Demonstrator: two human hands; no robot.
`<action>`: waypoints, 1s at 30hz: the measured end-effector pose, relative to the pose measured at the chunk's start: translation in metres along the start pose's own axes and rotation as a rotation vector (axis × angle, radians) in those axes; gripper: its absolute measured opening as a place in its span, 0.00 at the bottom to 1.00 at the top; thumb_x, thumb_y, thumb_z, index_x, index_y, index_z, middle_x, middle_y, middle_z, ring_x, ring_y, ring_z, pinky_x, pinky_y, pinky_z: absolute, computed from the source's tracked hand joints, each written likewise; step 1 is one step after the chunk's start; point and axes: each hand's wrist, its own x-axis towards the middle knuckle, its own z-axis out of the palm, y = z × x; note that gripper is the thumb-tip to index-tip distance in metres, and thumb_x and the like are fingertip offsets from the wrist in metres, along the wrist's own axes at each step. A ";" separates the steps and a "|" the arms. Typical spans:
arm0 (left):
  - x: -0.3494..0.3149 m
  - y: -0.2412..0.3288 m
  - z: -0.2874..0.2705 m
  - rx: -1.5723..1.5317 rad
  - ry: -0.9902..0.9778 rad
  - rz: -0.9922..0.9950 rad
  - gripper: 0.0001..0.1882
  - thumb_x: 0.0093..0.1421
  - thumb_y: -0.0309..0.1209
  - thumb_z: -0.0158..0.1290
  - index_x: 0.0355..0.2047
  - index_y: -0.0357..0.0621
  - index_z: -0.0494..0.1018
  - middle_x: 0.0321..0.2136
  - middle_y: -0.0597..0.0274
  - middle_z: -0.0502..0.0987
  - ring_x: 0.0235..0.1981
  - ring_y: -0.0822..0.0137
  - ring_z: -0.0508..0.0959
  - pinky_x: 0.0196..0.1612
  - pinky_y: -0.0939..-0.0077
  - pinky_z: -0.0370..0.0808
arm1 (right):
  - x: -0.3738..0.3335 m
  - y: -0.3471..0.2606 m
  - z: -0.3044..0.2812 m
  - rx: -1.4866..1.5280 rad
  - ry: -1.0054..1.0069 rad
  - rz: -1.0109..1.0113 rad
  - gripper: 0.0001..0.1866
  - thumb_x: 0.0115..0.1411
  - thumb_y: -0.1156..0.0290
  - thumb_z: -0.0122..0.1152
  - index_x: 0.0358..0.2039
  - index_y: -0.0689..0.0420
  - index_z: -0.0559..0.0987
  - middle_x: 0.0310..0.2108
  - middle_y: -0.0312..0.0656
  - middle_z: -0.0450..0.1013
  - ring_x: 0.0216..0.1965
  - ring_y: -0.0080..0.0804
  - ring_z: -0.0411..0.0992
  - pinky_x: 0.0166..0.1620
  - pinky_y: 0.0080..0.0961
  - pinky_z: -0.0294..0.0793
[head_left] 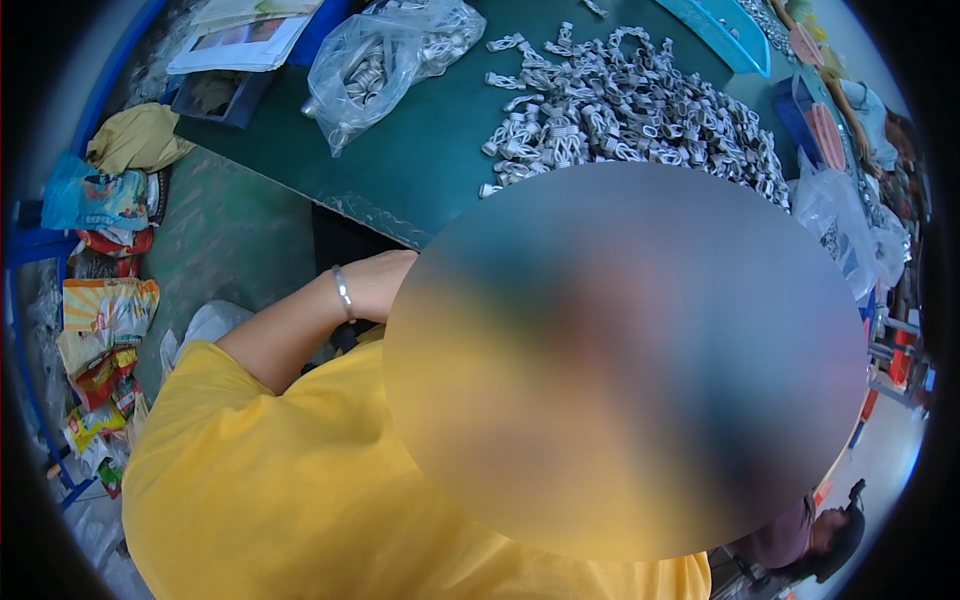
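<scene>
My left hand (385, 282), with a silver bracelet (343, 290) at the wrist, is by the near edge of the dark green table (400, 185). A large blurred patch covers its fingers, so what they touch or hold does not show. The same patch hides the place in front of my yellow shirt, and my right hand cannot be seen. Beyond the patch lies a big heap of small grey, metallic-looking looped pieces (640, 110). To its left is a clear plastic bag (365, 70) with more metallic pieces in it.
A blue bin (225, 98) with papers (243, 38) above it is at the far left. A turquoise tray (715, 35) lies at the back. Packets and bags (105, 310) crowd a blue rack at left. At right are a clear bag (835, 215) and a person in a dark cap (840, 540).
</scene>
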 end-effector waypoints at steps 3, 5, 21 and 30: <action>0.004 0.021 -0.015 -0.455 0.256 0.192 0.11 0.58 0.29 0.48 0.38 0.35 0.72 0.31 0.55 0.77 0.27 0.67 0.77 0.32 0.78 0.73 | 0.000 0.000 0.003 -0.158 -0.025 -0.098 0.15 0.48 0.88 0.57 0.25 0.56 0.62 0.36 0.51 0.71 0.36 0.29 0.71 0.40 0.22 0.73; 0.012 0.035 -0.018 -0.927 0.372 0.127 0.11 0.58 0.27 0.48 0.40 0.34 0.69 0.28 0.57 0.76 0.25 0.72 0.77 0.29 0.83 0.73 | 0.002 -0.002 0.011 -0.249 -0.049 -0.151 0.17 0.47 0.90 0.57 0.26 0.56 0.61 0.37 0.51 0.71 0.37 0.29 0.71 0.41 0.21 0.72; 0.035 0.045 -0.029 -1.398 0.310 0.276 0.12 0.63 0.36 0.40 0.36 0.39 0.67 0.26 0.64 0.68 0.21 0.78 0.67 0.19 0.89 0.62 | 0.021 -0.004 0.026 -1.028 0.011 -0.588 0.15 0.45 0.86 0.62 0.20 0.60 0.63 0.29 0.49 0.72 0.25 0.35 0.72 0.26 0.23 0.70; 0.034 0.033 -0.025 -1.494 0.519 -0.016 0.09 0.61 0.33 0.46 0.25 0.47 0.62 0.19 0.69 0.66 0.19 0.78 0.65 0.19 0.87 0.60 | 0.025 0.013 0.025 -1.520 -0.120 -0.576 0.09 0.44 0.78 0.62 0.22 0.59 0.68 0.25 0.43 0.71 0.25 0.43 0.68 0.27 0.32 0.67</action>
